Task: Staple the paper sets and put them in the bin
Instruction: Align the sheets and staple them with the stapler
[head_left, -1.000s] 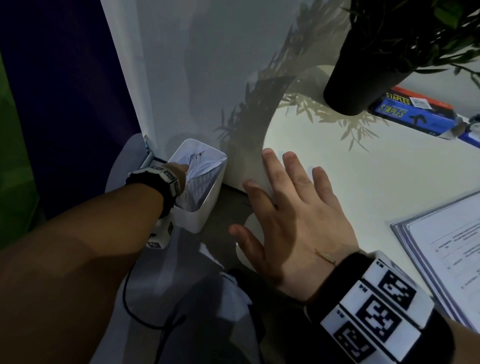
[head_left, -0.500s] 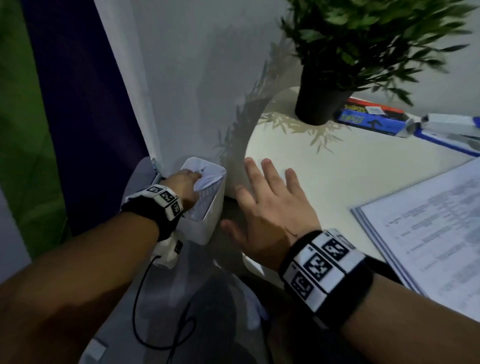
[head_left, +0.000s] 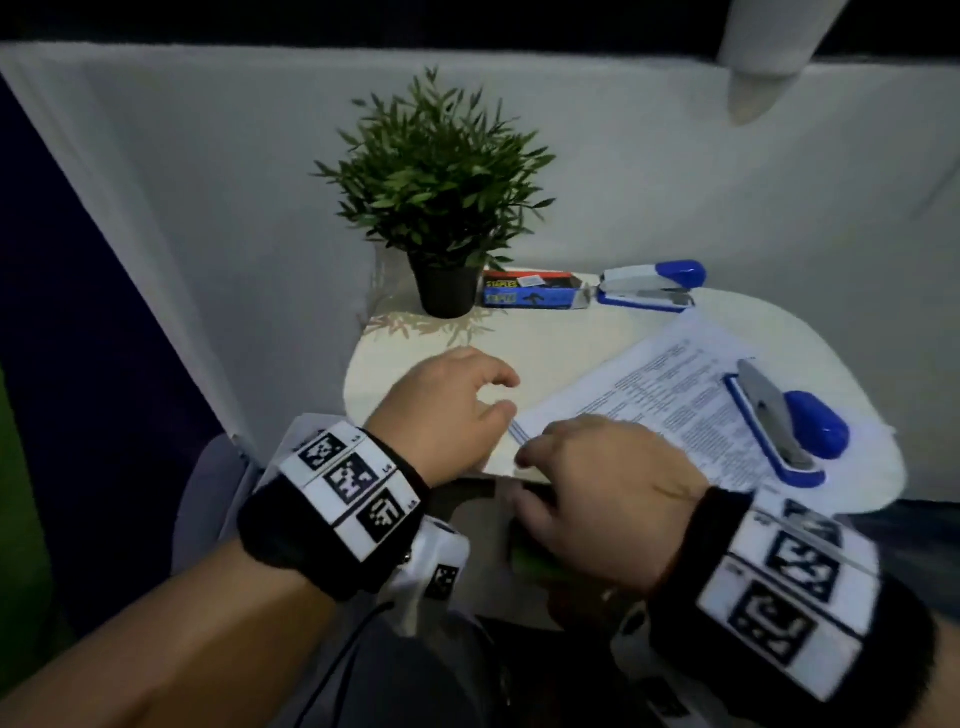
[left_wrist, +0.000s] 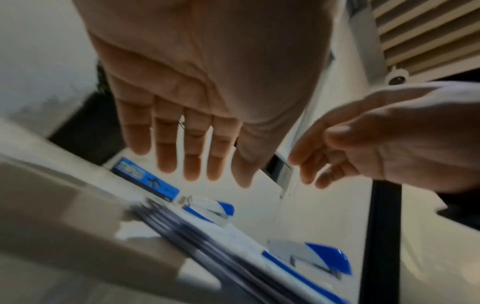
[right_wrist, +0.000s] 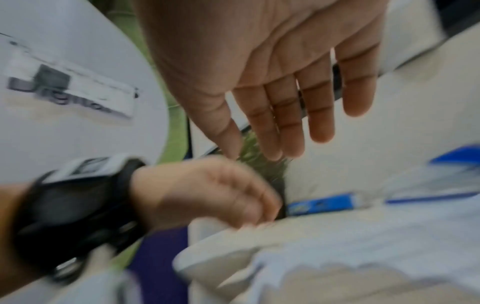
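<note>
Both hands hover over the near left edge of the white table (head_left: 545, 358). The left hand (head_left: 447, 410) holds nothing, fingers loosely extended above bare tabletop. The right hand (head_left: 602, 493), also empty and relaxed, has its fingertips at the near corner of the paper stack (head_left: 675, 395); contact is unclear. A blue stapler (head_left: 784, 421) lies on the stack. A second stapler (head_left: 649, 286), a staples box (head_left: 530, 296) and a plant (head_left: 441, 208) stand along the wall.

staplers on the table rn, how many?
2. One blue-and-white stapler sits at the table's back edge, right of the blue staples box. The other blue-and-white stapler lies on the printed paper stack.
</note>
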